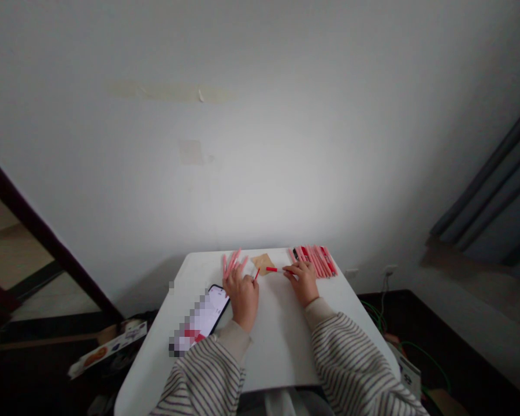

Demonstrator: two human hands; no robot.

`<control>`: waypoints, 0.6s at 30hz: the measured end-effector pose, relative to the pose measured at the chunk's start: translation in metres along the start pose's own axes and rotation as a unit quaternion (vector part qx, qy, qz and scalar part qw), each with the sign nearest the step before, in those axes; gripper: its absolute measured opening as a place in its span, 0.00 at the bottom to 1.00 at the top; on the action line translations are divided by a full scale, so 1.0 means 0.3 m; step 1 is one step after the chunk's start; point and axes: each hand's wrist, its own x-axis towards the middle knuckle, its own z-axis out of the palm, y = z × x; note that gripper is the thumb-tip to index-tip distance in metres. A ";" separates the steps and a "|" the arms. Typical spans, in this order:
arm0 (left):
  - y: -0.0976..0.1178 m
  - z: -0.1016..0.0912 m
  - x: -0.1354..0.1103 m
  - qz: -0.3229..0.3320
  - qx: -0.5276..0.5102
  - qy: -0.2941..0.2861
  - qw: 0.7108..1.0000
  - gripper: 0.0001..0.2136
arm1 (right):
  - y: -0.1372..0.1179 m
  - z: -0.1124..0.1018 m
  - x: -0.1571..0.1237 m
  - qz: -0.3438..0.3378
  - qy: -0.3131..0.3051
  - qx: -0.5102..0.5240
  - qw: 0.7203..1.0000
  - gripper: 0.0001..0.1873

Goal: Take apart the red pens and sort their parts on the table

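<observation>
My left hand (244,293) is closed on a thin red stick (257,274), which looks like a pen refill and points up from the fingers. A slim pen-like tube (274,269), red at its left end and pale toward the fingers, is pinched in my right hand (304,282). Between the hands, a small brown paper piece (264,263) lies on the table. Several pink pen-like sticks (231,263) lie just beyond my left hand. Past my right hand, a row of pink and red pens (320,262) lies side by side.
A white table (281,346) stands against a pale wall (260,173). A phone (203,318) with a lit screen lies left of my left forearm. Green cables (375,315) and a wall socket (390,270) are at the right, below a dark curtain (489,190).
</observation>
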 end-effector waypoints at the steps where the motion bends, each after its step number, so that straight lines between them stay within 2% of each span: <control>1: -0.002 0.000 0.000 0.000 -0.002 0.002 1.000 0.08 | 0.003 0.000 0.001 0.002 0.004 0.000 1.000 0.08; 11: -0.008 -0.010 0.010 -0.042 -0.016 0.006 0.999 0.08 | 0.038 -0.005 0.010 0.050 0.083 -0.028 0.995 0.10; 18: -0.011 -0.013 0.014 -0.034 -0.033 0.004 0.999 0.08 | 0.036 -0.014 0.011 0.052 0.110 -0.044 0.992 0.10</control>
